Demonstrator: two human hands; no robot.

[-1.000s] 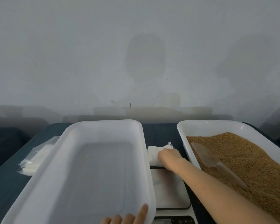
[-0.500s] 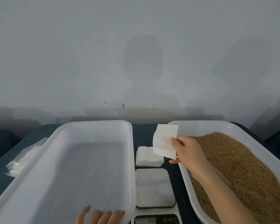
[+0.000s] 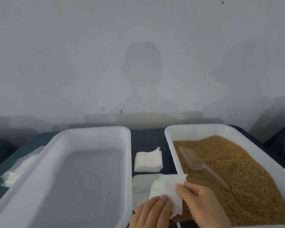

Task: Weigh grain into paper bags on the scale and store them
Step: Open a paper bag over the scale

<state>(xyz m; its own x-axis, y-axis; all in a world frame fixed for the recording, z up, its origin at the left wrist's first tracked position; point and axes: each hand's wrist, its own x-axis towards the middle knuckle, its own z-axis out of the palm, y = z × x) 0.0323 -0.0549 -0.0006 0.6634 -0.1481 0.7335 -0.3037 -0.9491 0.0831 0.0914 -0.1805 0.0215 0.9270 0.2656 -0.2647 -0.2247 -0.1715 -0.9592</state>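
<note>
Trays flank the work: an empty white tray (image 3: pixel 95 129) along the table's (image 3: pixel 146 137) left side and a grain tray (image 3: pixel 196 126) on the right, its grain (image 3: pixel 237 170) heaped toward the near right corner with a clear scoop (image 3: pixel 194 160) lying on top. Between them, near the front edge, sits the scale (image 3: pixel 141 183), and just behind it the stack of paper bags (image 3: pixel 148 162). A single paper bag (image 3: pixel 166 190), raised above that stack half a second ago, now hangs low over the scale's platform. The right hand (image 3: pixel 202 204) pinches its right edge, thumb on top and fingers beneath. The left hand (image 3: pixel 155 213) has left the empty tray's near rim, and its fingers lie on the bag's near left corner; whether its thumb grips from below is hidden. With both hands on it, the bag is likely about to be opened. No grain appears weighed yet, and the storage tray holds nothing.
</note>
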